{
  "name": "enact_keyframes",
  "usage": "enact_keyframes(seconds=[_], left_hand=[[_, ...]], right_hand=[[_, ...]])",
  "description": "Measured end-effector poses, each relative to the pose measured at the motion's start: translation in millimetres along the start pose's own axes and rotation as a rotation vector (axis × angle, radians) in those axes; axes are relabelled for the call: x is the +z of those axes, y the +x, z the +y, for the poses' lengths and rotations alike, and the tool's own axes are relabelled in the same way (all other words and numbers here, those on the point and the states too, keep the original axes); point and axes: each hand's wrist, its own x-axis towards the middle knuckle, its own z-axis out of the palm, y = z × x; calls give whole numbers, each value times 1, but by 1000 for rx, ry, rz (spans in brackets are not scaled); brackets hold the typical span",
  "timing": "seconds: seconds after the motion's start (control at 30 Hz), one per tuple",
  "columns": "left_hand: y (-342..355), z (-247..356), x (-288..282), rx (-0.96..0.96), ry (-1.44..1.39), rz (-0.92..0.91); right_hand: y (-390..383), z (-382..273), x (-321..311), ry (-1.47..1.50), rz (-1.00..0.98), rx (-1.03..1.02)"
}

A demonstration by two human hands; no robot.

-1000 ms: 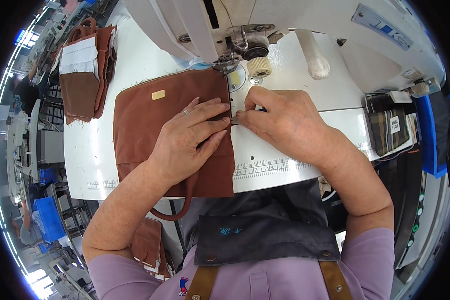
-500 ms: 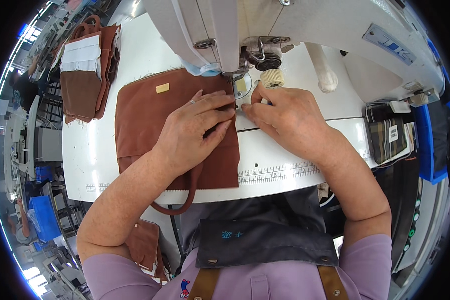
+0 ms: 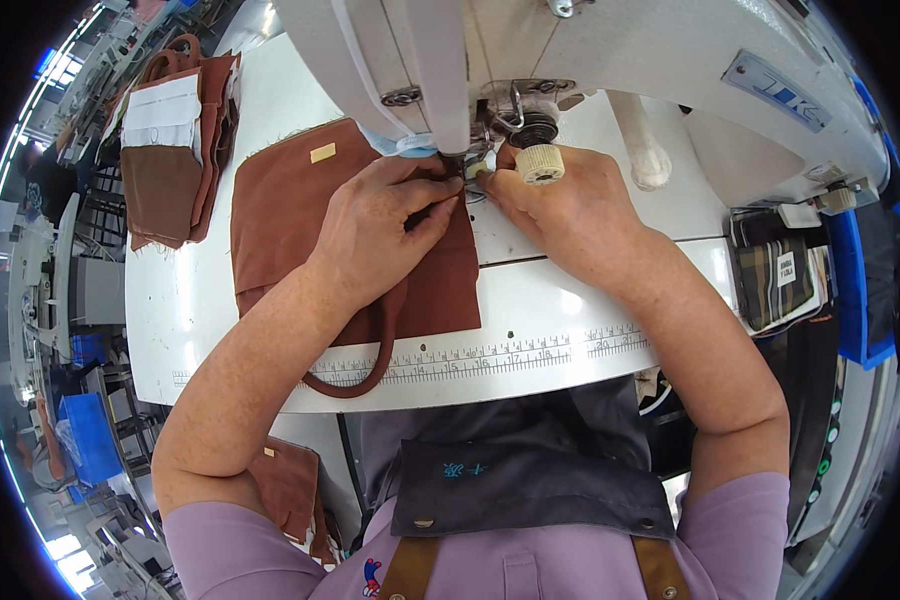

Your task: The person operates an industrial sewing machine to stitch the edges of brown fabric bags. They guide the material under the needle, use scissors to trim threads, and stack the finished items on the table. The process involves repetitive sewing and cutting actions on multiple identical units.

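A brown fabric bag piece (image 3: 300,220) with a small yellow patch and a rolled handle (image 3: 370,375) lies flat under the head of a white sewing machine (image 3: 530,50). On its right edge rests my left hand (image 3: 365,235), fingers curled and thumb and fingertips drawn together on the cloth beside the needle area. My right hand (image 3: 575,210) is closed just right of the presser foot. At its fingertips shows a small pale piece (image 3: 483,165), too small to name. The tension dial (image 3: 541,165) hides part of that hand.
A stack of brown bag pieces (image 3: 175,150) lies at the far left of the white table (image 3: 180,320). Folded plaid fabric (image 3: 770,270) and a blue bin (image 3: 855,290) stand at the right. More brown pieces (image 3: 288,490) hang below the front edge.
The bag piece has slid away from me, toward the machine. Both hands have moved farther in, and my right fingertips now have the small pale piece beside the needle area.
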Motion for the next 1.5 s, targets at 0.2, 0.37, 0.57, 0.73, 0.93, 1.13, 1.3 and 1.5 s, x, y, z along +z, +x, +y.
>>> enact_keyframes(seconds=[0.2, 0.37, 0.57, 0.73, 0.93, 1.13, 1.3, 1.5], left_hand=[[2, 18, -18, 64, 142, -148], [-10, 35, -18, 73, 234, -148], [-19, 28, -12, 41, 122, -87], [-16, 28, -13, 53, 111, -68], [-13, 24, -11, 52, 116, -57], [-1, 17, -12, -11, 116, -82], [5, 16, -20, 92, 242, -74], [4, 18, -20, 271, 293, -137]], right_hand=[[-1, -4, 0, 4, 21, 52], [-5, -1, -6, 82, 62, 152], [-6, -10, -7, 89, -166, 113], [-5, -13, -9, 68, -225, 123], [-5, -12, -6, 68, -188, 134], [-6, -9, -6, 33, -160, 177], [-9, 1, -7, 70, -91, 151], [-14, -3, -15, 148, -14, 145]])
